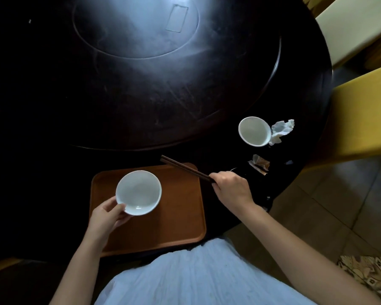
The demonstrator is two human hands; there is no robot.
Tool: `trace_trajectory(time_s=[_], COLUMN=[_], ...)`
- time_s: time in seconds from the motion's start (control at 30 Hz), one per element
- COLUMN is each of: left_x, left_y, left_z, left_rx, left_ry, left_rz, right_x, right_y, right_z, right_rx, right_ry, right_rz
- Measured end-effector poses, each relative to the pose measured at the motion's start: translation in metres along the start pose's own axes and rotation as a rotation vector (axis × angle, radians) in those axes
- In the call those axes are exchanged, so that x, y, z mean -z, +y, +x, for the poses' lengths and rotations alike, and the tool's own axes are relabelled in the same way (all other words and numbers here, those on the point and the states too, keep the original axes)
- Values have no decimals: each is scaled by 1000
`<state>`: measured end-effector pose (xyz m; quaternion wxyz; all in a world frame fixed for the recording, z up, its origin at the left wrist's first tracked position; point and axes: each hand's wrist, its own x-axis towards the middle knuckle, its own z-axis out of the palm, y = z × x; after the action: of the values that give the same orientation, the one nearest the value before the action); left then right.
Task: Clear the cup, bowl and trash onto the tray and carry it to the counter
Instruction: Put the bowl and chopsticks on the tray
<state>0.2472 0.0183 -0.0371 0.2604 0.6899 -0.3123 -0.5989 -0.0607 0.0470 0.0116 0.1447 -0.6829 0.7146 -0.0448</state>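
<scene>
A brown wooden tray (176, 225) lies at the near edge of the dark round table. My left hand (107, 216) grips the near-left rim of a white bowl (139, 192) over the tray's left part. My right hand (231, 188) is closed on a pair of dark chopsticks (183, 167), which point up-left across the tray's far right corner. A white cup (254, 130) stands on the table to the right, beyond the tray. A crumpled white tissue (280, 130) touches its right side. A small torn wrapper (260, 164) lies nearer, just beyond my right hand.
A large dark turntable (141, 84) fills the table's middle, its raised edge running just beyond the tray. Yellow chairs (361, 113) stand close at the table's right side. Tiled floor (317, 205) shows at the lower right. My pale skirt (196, 276) fills the bottom.
</scene>
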Motion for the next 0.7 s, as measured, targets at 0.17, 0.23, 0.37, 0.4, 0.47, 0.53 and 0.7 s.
trace_trajectory(time_s=[0.17,0.23,0.37,0.4,0.47,0.53,0.7], left_x=[28,36,48,50,53,56,67], left_y=[-2,-3,-4,-5,-5,-6,-6], left_z=[6,7,9,10,12,13,19], left_rx=[18,-11,-59,-69,-89,-110,-275], left_ry=[-9,-9,-29,-37,-52,-60,77], left_rz=[151,213,279,290,317,351,620], right_x=[-25,-34,-48,-51,-56,-60,-71], right_y=[-56,-71,-94,-100,-110,-118,-128], right_z=[41,53,62,63,65,68,75], right_rx=[75,80,147,173,213,240,271], right_ry=[-40,-78,-144,-155,-169,-168,-159], right_rz=[-78,-113,-167,-178,-182,-170,-139])
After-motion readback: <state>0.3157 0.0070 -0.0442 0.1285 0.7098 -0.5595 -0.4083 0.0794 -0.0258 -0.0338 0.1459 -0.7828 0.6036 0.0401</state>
